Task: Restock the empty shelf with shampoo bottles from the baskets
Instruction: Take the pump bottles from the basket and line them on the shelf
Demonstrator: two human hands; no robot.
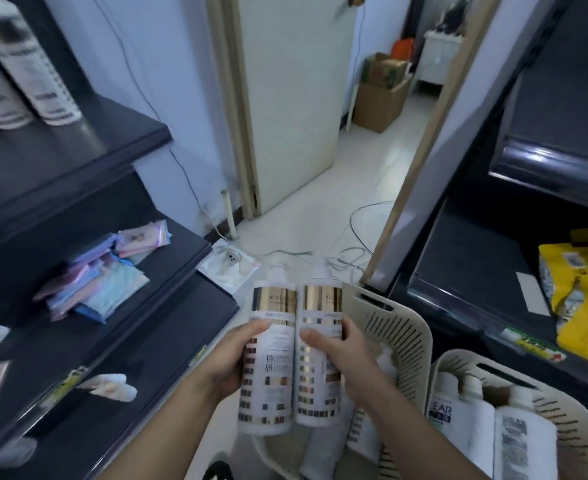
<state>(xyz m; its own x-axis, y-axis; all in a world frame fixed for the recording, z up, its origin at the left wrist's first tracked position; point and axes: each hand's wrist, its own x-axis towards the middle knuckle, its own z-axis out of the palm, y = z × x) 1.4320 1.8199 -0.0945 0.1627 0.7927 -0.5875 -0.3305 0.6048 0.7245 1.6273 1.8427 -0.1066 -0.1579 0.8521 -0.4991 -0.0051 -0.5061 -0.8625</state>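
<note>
My left hand (231,362) grips a white shampoo bottle with gold squares (270,372), and my right hand (346,362) grips a second, matching bottle (316,375). Both bottles are held upright side by side, touching, above a beige slotted basket (400,327). A second beige basket (562,414) at lower right holds several white bottles (458,420) lying inside. The dark shelf unit (88,188) stands on my left; its top shelf carries a row of white bottles (25,74).
Coloured packets (102,278) lie on the left unit's middle shelf. Another dark shelf unit (528,202) on the right holds yellow bags (583,292). A power strip and cables (285,254) lie on the white tiled floor ahead, before an open doorway with cardboard boxes (382,88).
</note>
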